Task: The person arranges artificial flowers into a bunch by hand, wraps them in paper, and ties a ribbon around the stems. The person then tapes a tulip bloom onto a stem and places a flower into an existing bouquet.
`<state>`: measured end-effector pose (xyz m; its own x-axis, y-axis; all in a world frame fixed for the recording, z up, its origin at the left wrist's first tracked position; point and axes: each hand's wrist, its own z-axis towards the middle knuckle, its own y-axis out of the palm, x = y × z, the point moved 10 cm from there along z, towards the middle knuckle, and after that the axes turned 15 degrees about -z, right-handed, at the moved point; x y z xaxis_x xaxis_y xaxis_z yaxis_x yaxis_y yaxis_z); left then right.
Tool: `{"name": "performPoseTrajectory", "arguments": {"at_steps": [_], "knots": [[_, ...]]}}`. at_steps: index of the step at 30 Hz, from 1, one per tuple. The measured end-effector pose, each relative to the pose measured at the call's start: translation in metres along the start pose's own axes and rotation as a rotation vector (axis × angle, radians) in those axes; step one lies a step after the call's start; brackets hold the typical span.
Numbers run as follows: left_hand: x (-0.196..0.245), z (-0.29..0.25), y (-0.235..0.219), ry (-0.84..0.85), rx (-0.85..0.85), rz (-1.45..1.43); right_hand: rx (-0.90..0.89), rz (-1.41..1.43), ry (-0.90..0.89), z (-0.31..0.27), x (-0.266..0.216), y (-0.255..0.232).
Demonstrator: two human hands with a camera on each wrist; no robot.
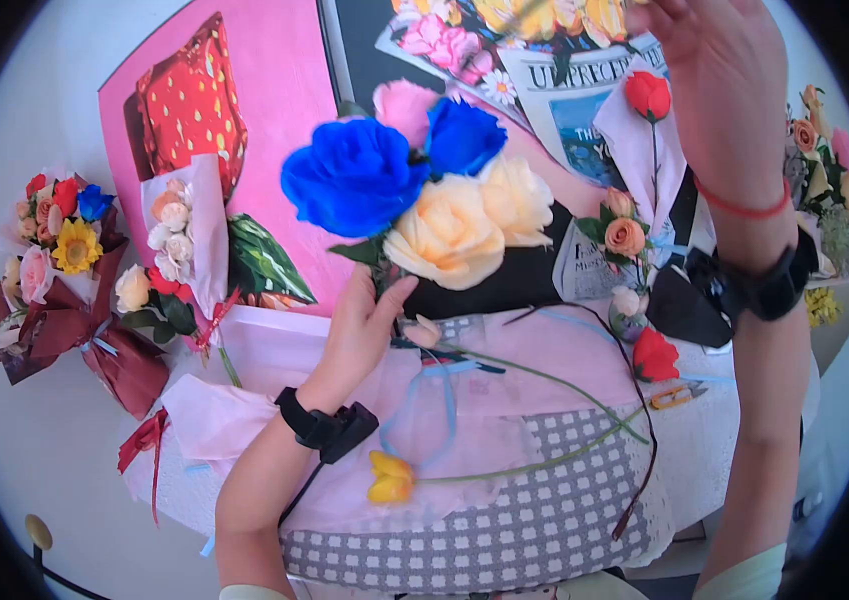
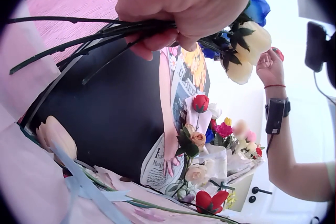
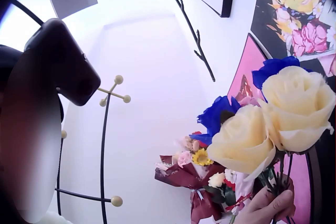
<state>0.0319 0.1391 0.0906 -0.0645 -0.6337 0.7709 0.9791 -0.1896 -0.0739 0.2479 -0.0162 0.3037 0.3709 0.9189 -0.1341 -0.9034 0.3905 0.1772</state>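
Note:
My left hand [image 1: 360, 325] grips a bunch of artificial roses by the stems, raised over the table. The bunch has blue roses [image 1: 353, 175], cream roses [image 1: 445, 233] and a pink rose [image 1: 405, 110] behind. In the left wrist view its dark stems [image 2: 52, 19] run out past the fist. Raised at the upper right, my right hand [image 1: 730, 100] is apart from the bunch. Its fingertips pinch a dark, knobbly stem [image 3: 194, 40] in the right wrist view. A red bloom [image 2: 279, 54] shows by that hand in the left wrist view, partly hidden.
Pink wrapping paper [image 1: 495, 370], light-blue ribbon [image 1: 450, 410], a yellow tulip [image 1: 391, 478] and a pale pink tulip [image 1: 425, 332] lie near me. Yellow-handled snips [image 1: 678, 396] lie at right beside a red flower [image 1: 655, 355]. Wrapped bouquets [image 1: 75, 320] stand left; printed boards [image 1: 290, 100] lean behind.

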Motion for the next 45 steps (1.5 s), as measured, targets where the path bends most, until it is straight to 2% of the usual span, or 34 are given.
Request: {"name": "performPoseTrajectory", "arguments": {"at_steps": [2, 3, 4, 6, 7, 9, 10, 12, 13, 14, 16, 17, 18, 20, 21, 22, 24, 25, 26, 28, 29, 30, 32, 35, 38, 42, 44, 45], "knots": [[0.002, 0.000, 0.001, -0.031, 0.004, -0.025, -0.085, 0.019, 0.062, 0.004, 0.016, 0.014], [0.006, 0.000, 0.002, -0.001, -0.002, -0.033, -0.149, -0.061, 0.113, 0.000, 0.024, 0.024], [0.009, 0.001, 0.002, 0.032, -0.008, -0.039, -0.236, 0.002, 0.083, -0.003, 0.030, 0.038], [0.007, 0.002, 0.001, 0.026, -0.014, -0.055, -0.419, -0.012, 0.219, -0.015, 0.049, 0.061], [0.011, 0.002, 0.002, 0.019, -0.021, -0.079, -0.421, -0.011, 0.227, -0.020, 0.049, 0.060], [0.013, 0.001, 0.003, 0.053, -0.023, -0.086, -0.575, -0.010, 0.336, -0.039, 0.053, 0.074], [0.012, 0.001, 0.003, 0.050, -0.015, -0.086, -0.583, -0.005, 0.337, -0.041, 0.054, 0.078], [0.011, 0.000, 0.007, 0.022, -0.036, -0.107, -0.415, -0.097, 0.357, -0.037, 0.063, 0.072], [0.011, 0.000, 0.008, 0.019, -0.031, -0.116, -0.387, -0.017, 0.186, -0.037, 0.044, 0.067], [0.013, -0.001, 0.007, 0.013, -0.025, -0.114, -0.391, -0.011, 0.192, -0.042, 0.044, 0.070], [0.006, -0.001, 0.007, -0.086, -0.058, -0.157, -0.204, -0.305, -0.024, -0.041, 0.023, 0.060], [0.009, 0.000, 0.007, -0.054, -0.047, -0.148, -0.323, -0.209, 0.105, -0.035, 0.031, 0.059], [0.008, 0.000, 0.007, -0.060, -0.032, -0.137, -0.292, -0.368, -0.089, -0.040, 0.017, 0.062], [0.015, 0.000, 0.009, 0.003, -0.050, -0.183, -0.354, -0.215, -0.145, -0.034, 0.028, 0.069], [0.014, 0.000, 0.009, 0.003, -0.052, -0.175, -0.231, -0.459, -0.196, -0.037, 0.019, 0.062], [0.012, -0.001, 0.009, 0.002, -0.040, -0.164, -0.231, -0.443, -0.195, -0.034, 0.013, 0.056], [0.011, 0.000, 0.011, 0.011, -0.043, -0.200, -0.620, -0.338, -0.069, -0.038, 0.016, 0.072], [0.010, 0.000, 0.013, -0.025, -0.066, -0.187, -0.500, -0.431, 0.033, -0.036, 0.018, 0.070], [0.009, -0.002, 0.014, -0.082, -0.063, -0.138, -0.495, -0.407, 0.018, -0.039, 0.014, 0.074], [0.006, -0.004, 0.016, -0.112, -0.052, -0.129, -0.469, -0.579, -0.047, -0.047, 0.021, 0.077], [0.005, -0.004, 0.018, -0.100, -0.060, -0.156, -0.638, -0.460, -0.359, -0.047, 0.040, 0.085], [0.004, -0.004, 0.019, -0.088, -0.069, -0.183, -0.717, -0.480, -0.178, -0.051, 0.049, 0.089], [0.000, -0.003, 0.017, -0.123, -0.054, -0.219, -0.683, -0.488, -0.346, -0.056, 0.038, 0.092], [0.003, -0.004, 0.015, -0.152, -0.056, -0.198, -0.615, -0.390, -0.155, -0.055, 0.048, 0.088], [0.010, -0.007, 0.019, -0.149, -0.105, -0.129, -0.695, -0.340, -0.094, -0.055, 0.059, 0.089], [0.006, -0.005, 0.023, -0.139, -0.138, -0.179, -0.754, -0.362, -0.083, -0.054, 0.066, 0.090], [0.003, -0.004, 0.022, -0.118, -0.126, -0.218, -0.623, -0.391, -0.144, -0.049, 0.057, 0.081], [0.005, -0.003, 0.022, -0.067, -0.132, -0.207, -0.623, -0.395, -0.149, -0.045, 0.055, 0.079]]}}
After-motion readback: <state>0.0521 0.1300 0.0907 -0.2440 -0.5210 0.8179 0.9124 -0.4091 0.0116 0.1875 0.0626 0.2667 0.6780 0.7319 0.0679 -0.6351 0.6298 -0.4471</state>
